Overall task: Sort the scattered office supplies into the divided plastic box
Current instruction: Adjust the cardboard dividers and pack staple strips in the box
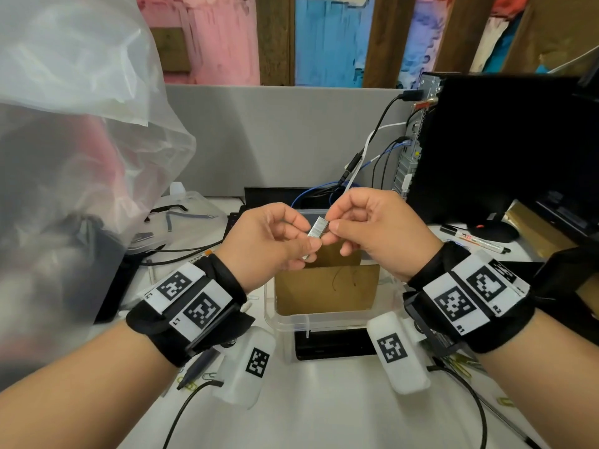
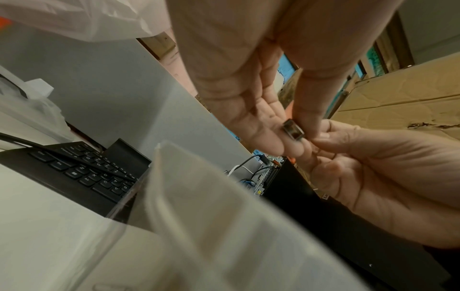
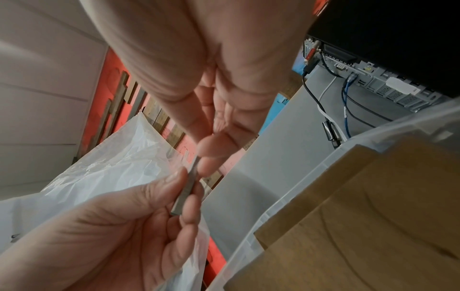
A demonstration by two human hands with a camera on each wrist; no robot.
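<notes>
Two hands (image 1: 319,236) around one staple strip (image 1: 318,227).

Both hands meet above the far part of the clear plastic box with cardboard dividers (image 1: 327,319), the left hand (image 1: 265,241) and right hand (image 1: 379,231) each pinching one end of the small silver staple strip (image 1: 318,228) between them. The crumpled clear plastic bag (image 1: 74,140) stands left of the box, the black computer tower (image 1: 492,140) to its right rear against the grey partition panel (image 1: 275,134). The black and red marker pen (image 1: 476,239) lies on the desk right of the hands, before the tower.
</notes>
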